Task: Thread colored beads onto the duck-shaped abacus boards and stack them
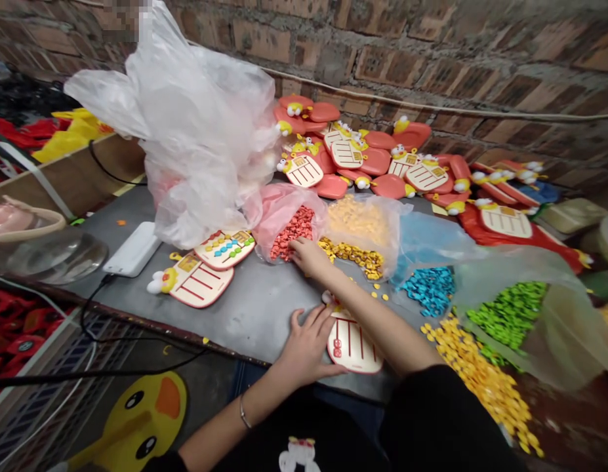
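"So, which step is in hand here?"

"Fetching red pieces (300,223), I'd judge. The right hand (311,257) is at their heap, in the mouth of the pink bag (279,200)."

"And the board?"

"The cream board (351,344) lies on the worktop (264,318) by its near edge, beside the left hand (304,347). Two red pieces already sit at the lower end of its leftmost slot."

"What does the next move seem to call for?"

"A light pinch on one small piece, I'd say, with the board kept steady."

"Are the right fingers pinching anything?"

"I can't tell; their tips point down into the heap, and whatever is between them is hidden."

"And the left?"

"Spread, palm down, thumb at the board's lower edge, the others along its left side."

"How do the arms run?"

"The right forearm (382,314) stretches forward and leftward over the board's upper corner; the left comes in low, wrist nearly straight."
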Action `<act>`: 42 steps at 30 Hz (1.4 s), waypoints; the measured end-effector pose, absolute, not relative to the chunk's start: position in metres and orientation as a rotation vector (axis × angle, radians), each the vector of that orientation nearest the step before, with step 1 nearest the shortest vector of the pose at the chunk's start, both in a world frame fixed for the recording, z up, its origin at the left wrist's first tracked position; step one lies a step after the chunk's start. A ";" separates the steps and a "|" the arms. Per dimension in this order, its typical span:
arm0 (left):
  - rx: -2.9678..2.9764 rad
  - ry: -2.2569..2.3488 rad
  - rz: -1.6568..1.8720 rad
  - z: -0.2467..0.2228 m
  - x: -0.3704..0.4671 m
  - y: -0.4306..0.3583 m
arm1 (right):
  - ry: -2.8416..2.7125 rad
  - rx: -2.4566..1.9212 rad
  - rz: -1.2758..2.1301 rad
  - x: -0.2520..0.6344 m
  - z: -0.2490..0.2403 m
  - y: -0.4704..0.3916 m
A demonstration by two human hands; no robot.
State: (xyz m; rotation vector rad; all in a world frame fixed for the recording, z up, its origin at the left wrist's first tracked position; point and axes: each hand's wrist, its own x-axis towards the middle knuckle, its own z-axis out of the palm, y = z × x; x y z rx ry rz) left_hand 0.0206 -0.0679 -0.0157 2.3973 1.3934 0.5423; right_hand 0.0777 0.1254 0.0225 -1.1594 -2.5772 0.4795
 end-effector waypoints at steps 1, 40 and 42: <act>2.397 1.393 0.540 -0.015 0.020 -0.068 | -2.609 -1.183 0.468 0.071 0.020 0.131; 2.460 1.384 0.559 -0.010 0.022 -0.069 | -2.208 -1.074 0.763 0.220 0.003 -0.006; 2.442 1.393 0.577 -0.012 0.022 -0.069 | -2.228 -1.030 0.827 0.209 0.007 -0.004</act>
